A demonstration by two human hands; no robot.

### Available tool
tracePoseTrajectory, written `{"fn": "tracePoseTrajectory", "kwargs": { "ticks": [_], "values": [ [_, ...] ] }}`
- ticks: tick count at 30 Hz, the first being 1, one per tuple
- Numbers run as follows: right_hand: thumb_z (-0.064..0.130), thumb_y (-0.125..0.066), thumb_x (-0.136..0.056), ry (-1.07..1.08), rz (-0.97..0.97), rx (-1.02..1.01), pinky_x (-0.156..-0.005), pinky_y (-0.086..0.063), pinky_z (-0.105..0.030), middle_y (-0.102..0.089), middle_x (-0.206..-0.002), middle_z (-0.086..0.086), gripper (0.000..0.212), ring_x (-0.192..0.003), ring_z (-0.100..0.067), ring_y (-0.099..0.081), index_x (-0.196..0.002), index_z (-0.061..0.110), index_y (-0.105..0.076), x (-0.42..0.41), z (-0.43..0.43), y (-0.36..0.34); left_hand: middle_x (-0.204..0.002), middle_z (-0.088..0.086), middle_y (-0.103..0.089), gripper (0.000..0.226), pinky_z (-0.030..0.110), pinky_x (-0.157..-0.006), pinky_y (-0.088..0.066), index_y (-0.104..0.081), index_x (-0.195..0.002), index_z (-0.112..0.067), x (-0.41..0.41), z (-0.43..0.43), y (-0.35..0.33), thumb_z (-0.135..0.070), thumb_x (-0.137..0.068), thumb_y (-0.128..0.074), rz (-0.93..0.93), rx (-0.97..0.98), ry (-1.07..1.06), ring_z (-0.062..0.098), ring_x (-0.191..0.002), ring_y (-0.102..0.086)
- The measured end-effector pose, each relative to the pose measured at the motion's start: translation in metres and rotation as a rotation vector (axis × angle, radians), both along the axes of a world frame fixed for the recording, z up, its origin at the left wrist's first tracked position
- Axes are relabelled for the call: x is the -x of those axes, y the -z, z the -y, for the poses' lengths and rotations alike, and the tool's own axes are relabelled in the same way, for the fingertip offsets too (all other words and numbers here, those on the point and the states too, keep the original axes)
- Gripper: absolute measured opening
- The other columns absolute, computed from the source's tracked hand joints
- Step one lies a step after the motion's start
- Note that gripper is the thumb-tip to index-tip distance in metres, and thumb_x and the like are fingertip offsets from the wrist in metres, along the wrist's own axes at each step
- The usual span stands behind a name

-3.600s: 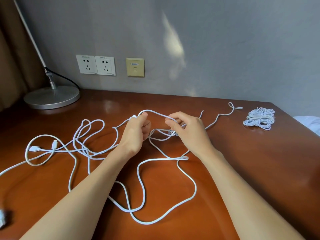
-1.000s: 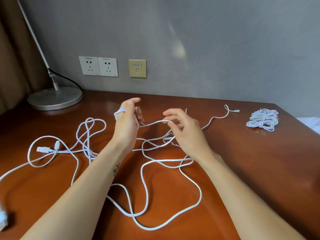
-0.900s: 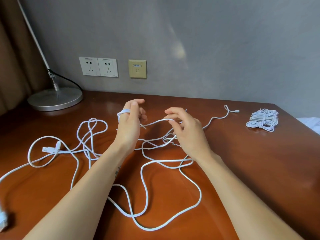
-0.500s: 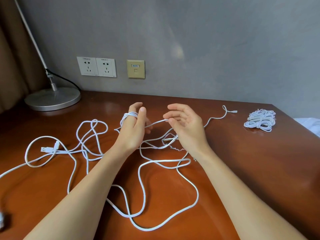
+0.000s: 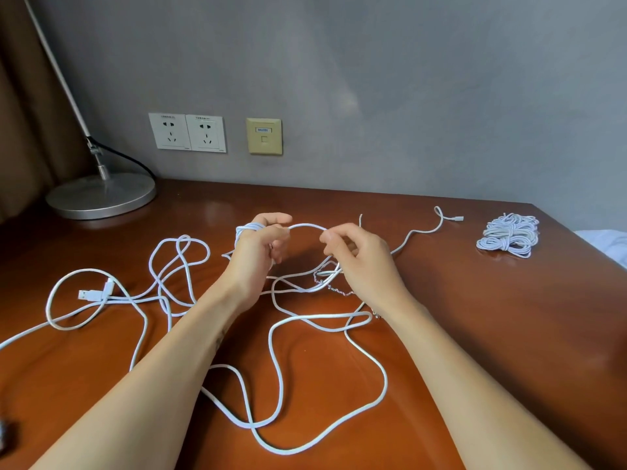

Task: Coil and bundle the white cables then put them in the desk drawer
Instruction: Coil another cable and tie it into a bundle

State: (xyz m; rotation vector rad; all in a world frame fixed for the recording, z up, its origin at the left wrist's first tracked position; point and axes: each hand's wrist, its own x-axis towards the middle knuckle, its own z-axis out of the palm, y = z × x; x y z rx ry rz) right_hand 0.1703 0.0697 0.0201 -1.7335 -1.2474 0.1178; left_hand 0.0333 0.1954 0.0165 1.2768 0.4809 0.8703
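Wraps added round left grip (image 5: 258,256), curled on white cable (image 5: 305,225); right grip (image 5: 359,262) pinches it; most uncoiled on desk (image 5: 475,317).

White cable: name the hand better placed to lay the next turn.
Right. The right hand pinches the loose white cable arching toward the left hand, whose fingers carry the wraps and serve as the spool.

A single head-worn wide-angle view looks forward and down across the tabletop (image 5: 492,334), close above it, facing the wall (image 5: 390,79) at 12 o'clock.
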Motion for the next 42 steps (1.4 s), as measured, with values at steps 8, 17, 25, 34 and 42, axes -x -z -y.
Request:
{"fn": "tracePoseTrajectory", "kwargs": {
  "ticks": [8,17,25,34,42],
  "values": [
    [0.045,-0.045,-0.107,-0.136,-0.291,0.079,-0.079,-0.036,-0.008,-0.07,-0.085,0.0,0.049,-0.096,-0.007,-0.066,-0.073,0.016,-0.063,0.005,0.007,-0.014,-0.071,0.002,-0.055,0.017,0.024,-0.064,-0.048,-0.063,-0.101,-0.019,-0.001,0.0,0.009,-0.003,-0.095,-0.063,-0.362,-0.408,-0.308,0.009,-0.063,-0.054],
    [0.025,-0.053,-0.107,-0.108,-0.182,0.002,-0.069,-0.05,-0.009,-0.063,-0.078,0.025,0.022,-0.079,0.007,-0.064,-0.12,0.03,-0.07,-0.002,0.004,-0.008,-0.06,-0.002,-0.057,0.028,0.021,-0.051,-0.038,-0.057,-0.08,-0.019,0.001,-0.001,0.011,-0.039,-0.096,-0.068,-0.595,-0.617,-0.49,0.01,-0.052,-0.051],
    [0.032,-0.068,-0.099,0.108,-0.109,-0.229,-0.066,-0.057,-0.02,-0.071,-0.086,0.012,0.012,-0.076,-0.007,-0.071,-0.109,0.026,-0.071,-0.005,0.003,-0.004,-0.049,-0.003,-0.045,0.051,0.026,-0.052,-0.036,-0.048,-0.06,-0.017,0.001,0.005,0.007,-0.047,-0.098,-0.064,-0.605,-0.662,-0.475,0.011,-0.046,-0.041],
    [0.026,-0.071,-0.098,-0.04,-0.409,-0.27,-0.074,-0.054,-0.017,-0.061,-0.07,0.006,0.016,-0.069,-0.009,-0.061,-0.113,0.024,-0.067,-0.003,0.001,-0.01,-0.051,-0.002,-0.035,0.063,0.033,-0.054,-0.03,-0.031,-0.056,-0.016,0.005,0.015,0.003,-0.053,-0.106,-0.039,-0.681,-0.658,-0.415,0.016,-0.049,-0.034],
    [0.024,-0.061,-0.103,0.013,-0.322,-0.286,-0.084,-0.049,-0.009,-0.068,-0.103,0.013,0.014,-0.096,0.006,-0.064,-0.116,0.028,-0.065,-0.006,0.003,-0.013,-0.054,-0.005,-0.039,0.062,0.042,-0.06,-0.038,-0.04,-0.059,-0.017,0.002,0.011,0.01,-0.07,-0.088,-0.026,-0.578,-0.638,-0.184,0.016,-0.054,-0.037]
  ]
}}
